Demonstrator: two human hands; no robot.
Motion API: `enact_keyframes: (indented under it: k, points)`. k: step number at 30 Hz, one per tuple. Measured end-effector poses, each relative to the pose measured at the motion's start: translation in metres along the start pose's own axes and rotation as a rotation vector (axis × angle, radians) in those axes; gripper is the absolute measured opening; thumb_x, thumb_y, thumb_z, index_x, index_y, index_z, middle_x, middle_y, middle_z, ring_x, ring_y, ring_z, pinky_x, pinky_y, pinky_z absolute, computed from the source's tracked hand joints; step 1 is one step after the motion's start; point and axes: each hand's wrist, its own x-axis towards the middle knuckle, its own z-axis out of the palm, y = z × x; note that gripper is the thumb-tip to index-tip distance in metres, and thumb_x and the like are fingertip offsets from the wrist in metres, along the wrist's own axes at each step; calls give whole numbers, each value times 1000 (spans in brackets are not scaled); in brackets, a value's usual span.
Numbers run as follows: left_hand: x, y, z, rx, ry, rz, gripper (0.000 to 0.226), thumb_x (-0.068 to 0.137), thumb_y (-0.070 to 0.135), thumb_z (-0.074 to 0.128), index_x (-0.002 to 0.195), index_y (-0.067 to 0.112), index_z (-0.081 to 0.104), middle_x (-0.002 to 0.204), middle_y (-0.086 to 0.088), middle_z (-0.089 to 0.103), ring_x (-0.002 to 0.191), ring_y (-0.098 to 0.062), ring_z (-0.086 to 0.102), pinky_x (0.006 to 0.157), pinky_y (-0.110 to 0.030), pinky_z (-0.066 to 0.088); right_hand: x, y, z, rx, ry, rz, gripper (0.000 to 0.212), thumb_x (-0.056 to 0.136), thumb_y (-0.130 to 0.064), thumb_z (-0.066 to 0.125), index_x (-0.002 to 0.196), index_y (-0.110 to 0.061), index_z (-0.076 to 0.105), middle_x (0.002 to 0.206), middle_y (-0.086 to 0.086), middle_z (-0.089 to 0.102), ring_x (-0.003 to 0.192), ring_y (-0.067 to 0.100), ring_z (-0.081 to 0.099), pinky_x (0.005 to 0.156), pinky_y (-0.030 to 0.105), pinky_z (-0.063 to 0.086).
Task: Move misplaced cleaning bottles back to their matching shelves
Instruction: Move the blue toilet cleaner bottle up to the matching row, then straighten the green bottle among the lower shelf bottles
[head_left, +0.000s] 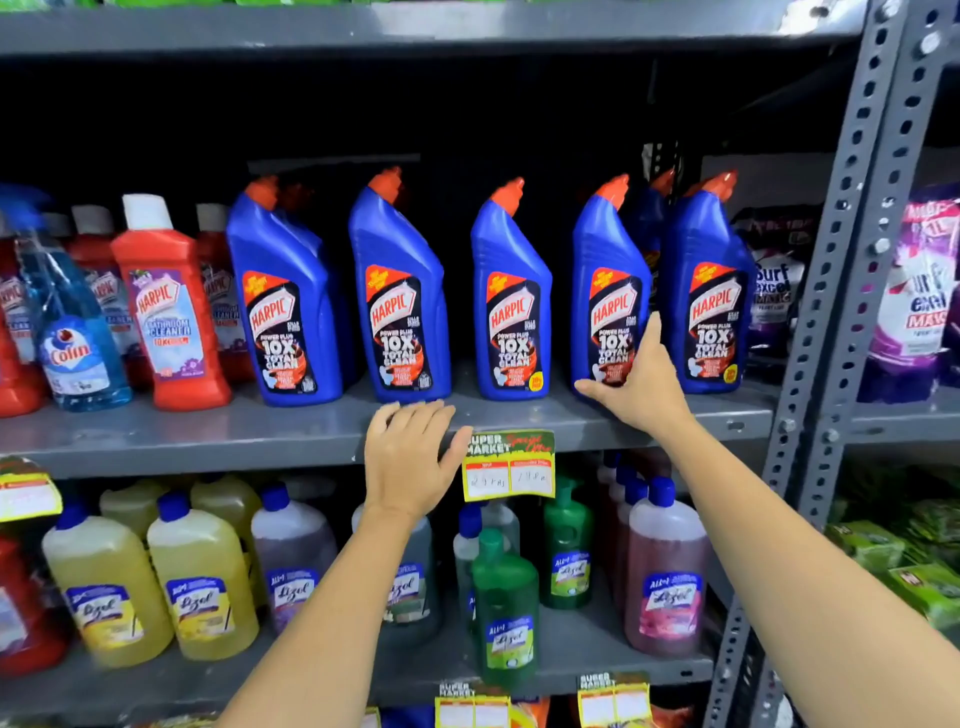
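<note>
The right hand (641, 387) covers the lower corner of the fourth blue Harpic bottle (608, 291), so its base and the label's bottom edge are hidden. Behind it, 1 more blue bottle (647, 218) shows only a cap and shoulder. The left hand (410, 457) hides part of the shelf edge (208, 441). The handwritten prices on the yellow price tag (509, 465) are too faint to read. At the left edge, a red bottle (13, 358) is cut off. At the right, a purple Surf Excel pouch (917, 291) is blurred and partly behind the upright post (852, 218). The Lizol bottles (202, 587) below are motion-blurred.
</note>
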Motion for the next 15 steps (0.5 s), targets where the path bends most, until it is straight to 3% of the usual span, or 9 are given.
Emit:
enact_keyframes:
  k: [3,6,9,12,15]
  points:
    - [-23,10,-13,-40,55,-12,39,94,30,44,125,13,60,138,-9,54,136,-27,38,113,-53,15,-48,2,7,152,288,-152,92,82,-26,74,151,-5,17,146,14,37,137,27,37,114,36,31]
    - [-80,24,-20,-150,78,-82,40,93,30,42,129,16,54,144,-14,44,140,-32,29,114,-53,10,-110,25,39,310,504,-304,50,86,-9,61,133,-5,44,124,4,49,115,28,53,101,40,44]
    - [-164,24,-10,-214,-198,-140,43,102,36,27,131,17,52,147,-9,42,138,-31,33,114,-49,18,-166,58,87,359,361,-206,46,82,-8,60,126,-14,49,117,1,52,106,24,55,90,47,49]
    - [-242,14,5,-107,-648,-318,58,103,44,13,133,20,56,148,2,39,134,-28,41,107,-47,30,-211,91,130,277,91,-65,55,81,-15,66,132,-16,45,125,0,50,117,18,51,99,45,46]
    - [-295,3,19,-23,-895,-476,64,102,51,8,131,26,60,144,4,47,129,-25,47,99,-52,41,-239,113,155,208,-124,91,77,78,-29,71,144,-18,32,140,-1,41,133,18,41,111,39,37]
